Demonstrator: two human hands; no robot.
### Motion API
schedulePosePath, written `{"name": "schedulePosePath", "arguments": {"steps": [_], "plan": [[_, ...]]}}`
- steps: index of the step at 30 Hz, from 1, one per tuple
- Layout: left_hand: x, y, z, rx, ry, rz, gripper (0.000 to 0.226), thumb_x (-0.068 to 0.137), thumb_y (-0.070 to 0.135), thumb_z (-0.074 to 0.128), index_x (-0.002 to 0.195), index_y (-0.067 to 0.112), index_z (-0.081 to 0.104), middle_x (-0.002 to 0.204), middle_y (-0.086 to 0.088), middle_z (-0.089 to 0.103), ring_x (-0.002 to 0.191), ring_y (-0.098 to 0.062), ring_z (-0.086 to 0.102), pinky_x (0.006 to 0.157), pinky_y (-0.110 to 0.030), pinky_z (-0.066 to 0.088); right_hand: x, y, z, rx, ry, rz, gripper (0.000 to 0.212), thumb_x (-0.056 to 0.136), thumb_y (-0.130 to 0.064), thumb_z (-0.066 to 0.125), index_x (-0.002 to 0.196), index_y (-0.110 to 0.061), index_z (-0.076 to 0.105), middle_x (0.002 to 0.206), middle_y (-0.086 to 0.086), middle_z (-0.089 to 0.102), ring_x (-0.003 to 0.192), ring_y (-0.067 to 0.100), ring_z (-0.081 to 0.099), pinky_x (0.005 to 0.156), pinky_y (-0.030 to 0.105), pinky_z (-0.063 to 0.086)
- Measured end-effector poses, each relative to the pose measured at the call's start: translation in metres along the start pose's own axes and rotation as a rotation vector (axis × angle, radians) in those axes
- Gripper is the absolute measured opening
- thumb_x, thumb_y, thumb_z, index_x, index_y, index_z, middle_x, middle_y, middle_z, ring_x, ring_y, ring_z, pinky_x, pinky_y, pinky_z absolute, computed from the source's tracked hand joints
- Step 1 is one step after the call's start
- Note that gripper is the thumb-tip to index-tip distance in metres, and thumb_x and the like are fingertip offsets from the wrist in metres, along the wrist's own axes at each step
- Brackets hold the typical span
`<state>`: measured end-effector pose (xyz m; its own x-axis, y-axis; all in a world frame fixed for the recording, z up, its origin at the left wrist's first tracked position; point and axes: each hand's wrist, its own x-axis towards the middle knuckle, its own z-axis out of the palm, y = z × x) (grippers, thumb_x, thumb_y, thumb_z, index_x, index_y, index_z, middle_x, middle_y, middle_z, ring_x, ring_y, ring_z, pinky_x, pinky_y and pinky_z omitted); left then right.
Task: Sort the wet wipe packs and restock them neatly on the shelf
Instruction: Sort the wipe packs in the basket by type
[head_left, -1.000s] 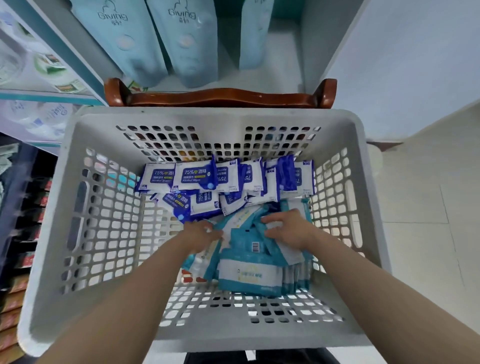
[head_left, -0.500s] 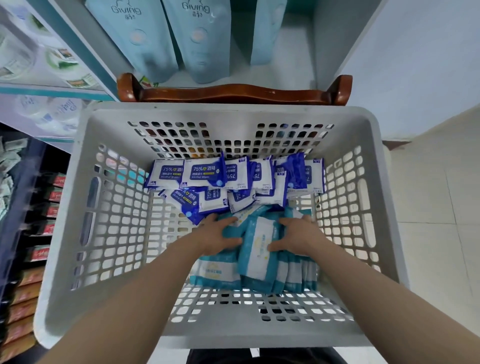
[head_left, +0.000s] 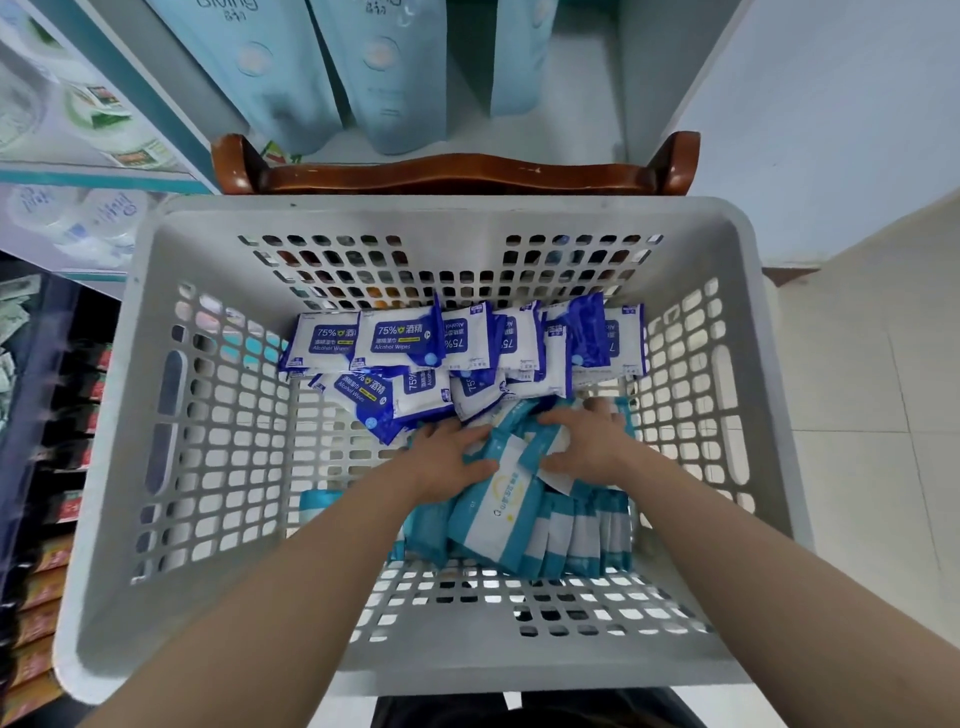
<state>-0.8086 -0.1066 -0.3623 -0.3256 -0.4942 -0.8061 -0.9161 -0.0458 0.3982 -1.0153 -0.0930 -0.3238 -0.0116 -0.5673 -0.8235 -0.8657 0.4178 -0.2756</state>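
A grey perforated basket (head_left: 156, 519) holds two kinds of wet wipe packs. Several dark blue and white alcohol wipe packs (head_left: 400, 338) lie along its far wall. Several teal and white packs (head_left: 519, 525) stand bunched on edge at the near right. My left hand (head_left: 449, 457) presses on the bunch from the left and my right hand (head_left: 584, 441) from the right, fingers curled over the packs' tops. One teal pack (head_left: 317, 501) lies apart, partly hidden by my left forearm.
The basket rests on a brown wooden chair back (head_left: 467, 174). Behind it a shelf (head_left: 561, 130) carries tall light blue packs (head_left: 384, 67). More shelves with goods run down the left (head_left: 52, 467). Pale tiled floor (head_left: 872, 467) lies to the right.
Both hands have gathered the loose teal packs from a flat heap into an upright bunch and moved slightly toward the basket's far side. The view has tilted down a little.
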Motion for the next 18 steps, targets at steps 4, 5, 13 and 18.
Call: {"name": "schedulePosePath", "arguments": {"steps": [4, 5, 13, 18], "plan": [[0.001, -0.002, 0.002, -0.059, 0.021, 0.011, 0.066, 0.088, 0.062, 0.047, 0.147, 0.044, 0.022, 0.159, 0.004, 0.014, 0.145, -0.033, 0.007, 0.115, -0.055, 0.016, 0.007, 0.01, -0.002, 0.028, 0.09, 0.051, 0.081, 0.084, -0.046, 0.066, 0.149, -0.033, 0.02, 0.159, 0.01, -0.003, 0.146, 0.035, -0.001, 0.118, 0.051, 0.013], [0.002, -0.002, 0.003, -0.069, 0.033, 0.019, 0.066, 0.088, 0.064, 0.046, 0.146, 0.045, 0.021, 0.159, 0.007, 0.013, 0.145, -0.032, 0.007, 0.115, -0.056, 0.016, 0.009, 0.012, -0.001, 0.024, 0.078, 0.038, 0.082, 0.084, -0.047, 0.064, 0.15, -0.033, 0.017, 0.16, 0.008, -0.002, 0.147, 0.033, -0.002, 0.118, 0.05, 0.012], [0.001, 0.007, -0.003, -0.113, 0.019, 0.063, 0.062, 0.081, 0.069, 0.041, 0.133, 0.039, 0.05, 0.143, 0.002, 0.041, 0.136, -0.027, 0.033, 0.112, -0.05, 0.027, 0.01, 0.026, -0.002, 0.233, -0.058, 0.074, 0.082, 0.082, -0.038, 0.07, 0.15, -0.02, 0.027, 0.145, 0.009, 0.042, 0.127, 0.027, 0.046, 0.107, 0.036, 0.039], [-0.003, 0.009, -0.003, -0.092, 0.053, 0.096, 0.055, 0.088, 0.052, 0.053, 0.137, 0.028, 0.047, 0.136, -0.002, 0.048, 0.126, -0.024, 0.043, 0.108, -0.046, 0.035, 0.001, 0.03, 0.005, 0.068, -0.031, 0.086, 0.074, 0.084, -0.044, 0.067, 0.146, -0.023, 0.033, 0.15, 0.013, 0.028, 0.135, 0.032, 0.031, 0.11, 0.038, 0.032]]}}
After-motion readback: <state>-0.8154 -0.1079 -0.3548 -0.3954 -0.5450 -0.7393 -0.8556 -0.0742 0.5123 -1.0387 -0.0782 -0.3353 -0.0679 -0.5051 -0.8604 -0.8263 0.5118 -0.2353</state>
